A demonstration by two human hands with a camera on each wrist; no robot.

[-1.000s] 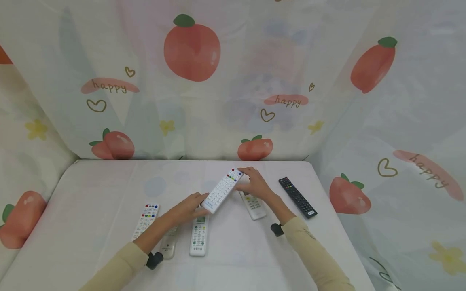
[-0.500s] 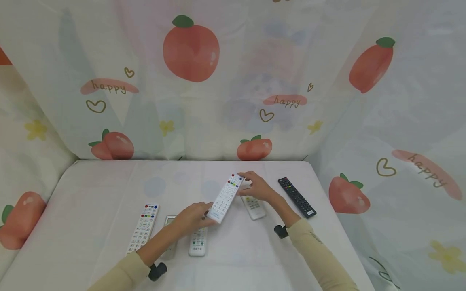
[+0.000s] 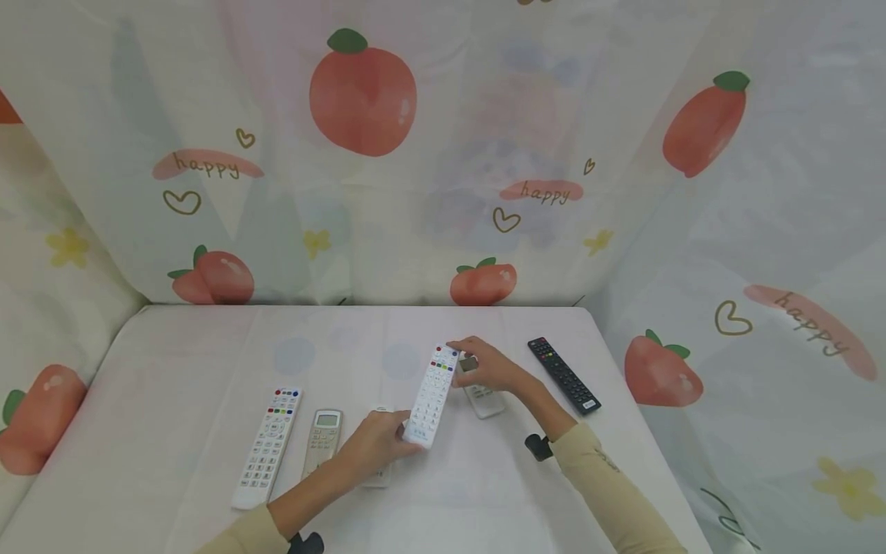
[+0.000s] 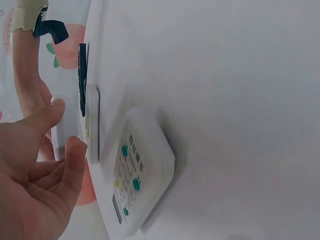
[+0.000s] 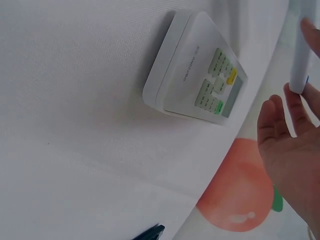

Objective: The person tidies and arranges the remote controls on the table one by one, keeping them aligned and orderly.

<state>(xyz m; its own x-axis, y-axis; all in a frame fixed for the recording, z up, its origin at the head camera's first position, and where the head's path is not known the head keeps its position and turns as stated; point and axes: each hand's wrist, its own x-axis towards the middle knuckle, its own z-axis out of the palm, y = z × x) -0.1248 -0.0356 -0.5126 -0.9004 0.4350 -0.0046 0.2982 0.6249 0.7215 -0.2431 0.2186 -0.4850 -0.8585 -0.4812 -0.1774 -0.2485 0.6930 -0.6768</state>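
Observation:
A white remote control (image 3: 431, 396) with coloured buttons near its top is held up above the table between both hands. My left hand (image 3: 374, 445) pinches its lower end between thumb and fingers. At the upper right corner, the fingers and thumb of my right hand (image 3: 490, 365) grip it. The right wrist view catches the remote edge-on (image 5: 301, 50), its end at the right fingertips. Under the left hand lies a white remote with green buttons (image 4: 142, 172), mostly covered in the head view. Another white remote, with a yellow button (image 5: 200, 75), lies below the right hand.
On the white table (image 3: 194, 385), a white remote with coloured buttons (image 3: 266, 446) and a beige remote with a screen (image 3: 323, 442) lie at left. A black remote (image 3: 564, 375) lies at right. Fruit-printed cloth (image 3: 415, 192) rises behind the table.
Both hands have brought the held remote down toward the near side, and it has turned more upright in view. The left forearm has shifted, uncovering the beige remote and the leftmost white one.

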